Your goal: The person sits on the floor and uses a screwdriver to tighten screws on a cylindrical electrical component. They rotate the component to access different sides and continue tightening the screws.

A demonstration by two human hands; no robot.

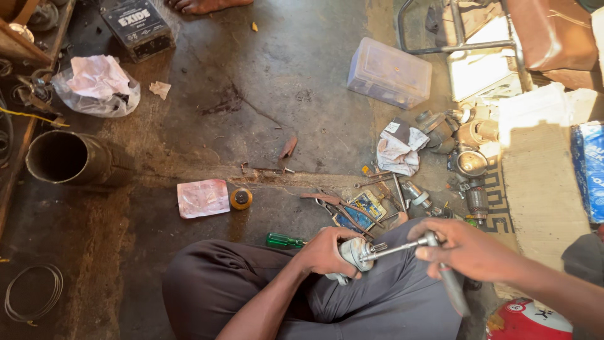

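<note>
A stained, dusty concrete floor (296, 82) fills the view, with the person sitting on it, dark grey trousers (352, 302) folded under the hands. The left hand (324, 252) is wrapped tight around a small grey metal motor part (353, 253) held over the lap, its end facing right. The right hand (462, 249) is closed on a long socket wrench (402, 247); the shaft runs nearly level, rising slightly from the part on the left to the right hand, and the dark handle hangs down and to the right below that fist. The two hands are apart, joined only by the tool. Just left of the left hand a green-handled screwdriver (283, 240) lies on the floor. Just beyond the hands sit pliers (343, 211) and loose tools, with a pink paper (202, 198) and a small round tin (241, 199) farther left. Beyond the right hand lie a crumpled white rag (397, 151) and metal motor housings (469, 160). Farther off stand a clear plastic box (389, 72), a dark pipe (63, 157) and a black battery (137, 25).
</note>
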